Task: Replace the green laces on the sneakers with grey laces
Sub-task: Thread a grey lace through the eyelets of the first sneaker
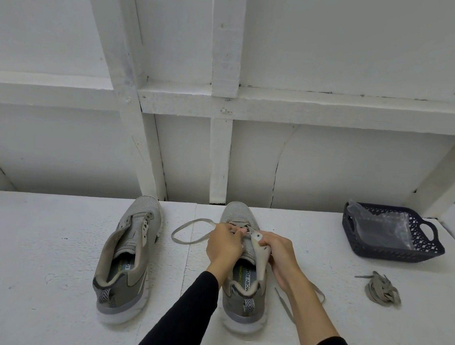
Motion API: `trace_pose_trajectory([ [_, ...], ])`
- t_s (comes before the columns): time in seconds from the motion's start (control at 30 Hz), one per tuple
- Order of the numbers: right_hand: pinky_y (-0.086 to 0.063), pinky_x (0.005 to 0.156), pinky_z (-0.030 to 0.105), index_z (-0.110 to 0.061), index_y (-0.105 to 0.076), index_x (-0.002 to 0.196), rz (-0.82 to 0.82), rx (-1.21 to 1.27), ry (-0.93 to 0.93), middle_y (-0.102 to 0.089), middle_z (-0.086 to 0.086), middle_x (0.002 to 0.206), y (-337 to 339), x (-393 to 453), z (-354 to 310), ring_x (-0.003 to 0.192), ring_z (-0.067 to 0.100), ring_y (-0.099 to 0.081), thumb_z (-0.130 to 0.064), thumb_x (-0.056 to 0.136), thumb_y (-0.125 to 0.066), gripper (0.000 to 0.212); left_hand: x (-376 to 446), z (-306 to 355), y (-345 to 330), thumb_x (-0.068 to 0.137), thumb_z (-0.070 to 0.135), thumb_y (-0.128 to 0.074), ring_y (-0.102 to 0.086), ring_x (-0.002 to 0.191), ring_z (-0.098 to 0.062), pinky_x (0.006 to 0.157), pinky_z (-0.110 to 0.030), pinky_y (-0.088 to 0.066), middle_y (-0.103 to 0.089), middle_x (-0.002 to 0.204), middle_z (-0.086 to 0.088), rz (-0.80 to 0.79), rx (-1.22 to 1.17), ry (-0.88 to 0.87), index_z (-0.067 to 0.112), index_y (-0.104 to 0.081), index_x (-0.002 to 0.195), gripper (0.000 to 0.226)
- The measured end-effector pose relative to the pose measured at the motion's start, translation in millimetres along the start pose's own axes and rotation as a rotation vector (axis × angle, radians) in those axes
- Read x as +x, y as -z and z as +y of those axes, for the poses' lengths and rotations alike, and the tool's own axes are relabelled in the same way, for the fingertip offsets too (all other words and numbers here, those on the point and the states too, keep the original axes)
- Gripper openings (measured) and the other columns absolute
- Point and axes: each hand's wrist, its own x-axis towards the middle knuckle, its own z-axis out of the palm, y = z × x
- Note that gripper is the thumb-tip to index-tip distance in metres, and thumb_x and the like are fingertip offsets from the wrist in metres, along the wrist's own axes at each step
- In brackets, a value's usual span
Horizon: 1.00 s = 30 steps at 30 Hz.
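Note:
Two grey sneakers stand side by side on the white table, toes pointing away from me. The left sneaker (128, 254) has no lace in it. Over the right sneaker (239, 291), my left hand (222, 246) pinches a grey lace (186, 231) at the eyelets; the lace loops out to the left, and another stretch trails off on the right behind my wrist. My right hand (277, 252) grips the sneaker's tongue and the eyelet flap, pulling them aside. A bundled grey lace (382, 291) lies loose to the right. No green lace is in sight.
A dark openwork plastic basket (420, 250) holding a clear plastic bag stands at the back right of the table. A white panelled wall with beams rises right behind the sneakers' toes.

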Motion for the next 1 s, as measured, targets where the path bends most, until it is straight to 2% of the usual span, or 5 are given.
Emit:
trace_pose_trajectory([
  [0.3,-0.051,0.070,0.028,-0.007,-0.072,0.097,-0.075,-0.028,0.002,-0.072,0.007,0.087,3.3,3.3,-5.4,0.077,0.016,-0.066,-0.024,0.099,-0.052,0.027,-0.3,-3.0,-1.2,0.091,0.031,-0.065,-0.066,0.073,-0.015,0.074,-0.039,-0.057,-0.070,0.078,0.006,-0.032,-0.063,-0.106,0.026,-0.072,0.085,0.011],
  [0.43,-0.052,0.068,0.029,-0.010,-0.069,0.091,0.002,-0.184,0.015,-0.070,0.012,0.092,-2.5,11.6,-5.5,0.080,0.020,-0.063,-0.010,0.094,-0.058,0.011,-0.5,-4.5,-0.5,0.090,0.031,-0.065,-0.060,0.061,-0.015,0.079,-0.046,-0.053,-0.068,0.068,0.006,-0.055,-0.104,-0.114,0.028,-0.072,0.082,0.011],
  [0.63,-0.052,0.089,0.043,-0.018,-0.062,0.084,0.172,-0.368,0.197,-0.067,0.005,0.091,-14.9,12.0,-10.0,0.096,0.027,-0.064,-0.010,0.092,-0.057,0.012,-9.3,-15.0,9.6,0.065,0.061,-0.053,-0.053,0.110,-0.018,0.102,-0.048,-0.038,-0.062,0.100,0.016,-0.156,-0.028,-0.169,0.046,-0.063,0.084,0.026],
  [0.83,-0.052,0.069,0.026,-0.019,-0.043,0.089,0.062,-0.051,0.485,-0.061,0.000,0.078,-24.4,-17.8,-58.0,0.066,0.012,-0.058,-0.007,0.103,-0.037,0.020,-16.3,-15.2,18.6,0.076,0.043,-0.073,-0.020,0.136,-0.028,0.113,-0.045,-0.017,-0.025,0.143,-0.004,-0.077,0.050,-0.084,0.031,-0.029,0.143,0.081],
  [1.0,-0.036,0.058,0.030,-0.015,-0.049,0.101,0.030,-0.802,0.463,-0.050,-0.002,0.069,0.5,-7.7,-39.3,0.063,0.015,-0.047,-0.021,0.101,-0.044,0.008,-22.0,-11.5,16.4,0.066,0.038,-0.077,-0.018,0.142,-0.032,0.116,-0.048,-0.023,-0.013,0.154,-0.014,-0.101,-0.132,0.060,0.014,-0.006,0.152,0.115],
])
